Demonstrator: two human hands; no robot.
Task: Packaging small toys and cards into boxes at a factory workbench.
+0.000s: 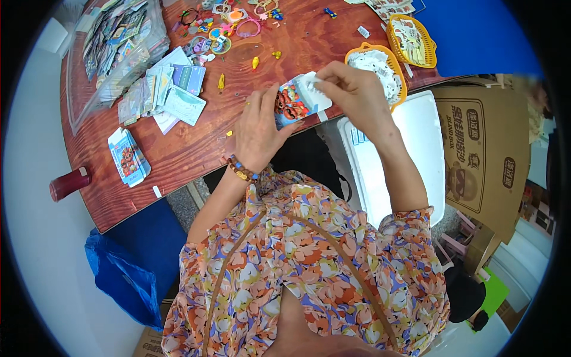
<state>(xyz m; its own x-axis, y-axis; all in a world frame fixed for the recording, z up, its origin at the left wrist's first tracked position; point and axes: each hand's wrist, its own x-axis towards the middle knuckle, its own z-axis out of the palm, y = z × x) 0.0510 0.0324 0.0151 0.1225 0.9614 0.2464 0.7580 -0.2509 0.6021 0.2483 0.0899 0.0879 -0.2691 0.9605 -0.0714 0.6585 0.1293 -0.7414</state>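
My left hand (257, 126) grips a small printed cardboard box (290, 106) just above the table's front edge, thumb below it and fingers along its left side. The box is blue with a red cartoon picture, and its white end points to the right. At that end my right hand (352, 89) is closed in a pinch by some small white material; exactly what lies between the fingertips is hidden. A similar blue-and-white box (129, 157) lies on the table to the left, apart from both hands. Behind it a fanned pile of cards (184, 102) is spread out.
A clear plastic bag (113, 53) full of cards covers the back left. Small trinkets and bands (223, 35) lie mid-table. Two yellow baskets, one near (397, 71) and one far (431, 47), hold white pieces. A white foam lid (410, 160) and a carton (488, 154) stand right.
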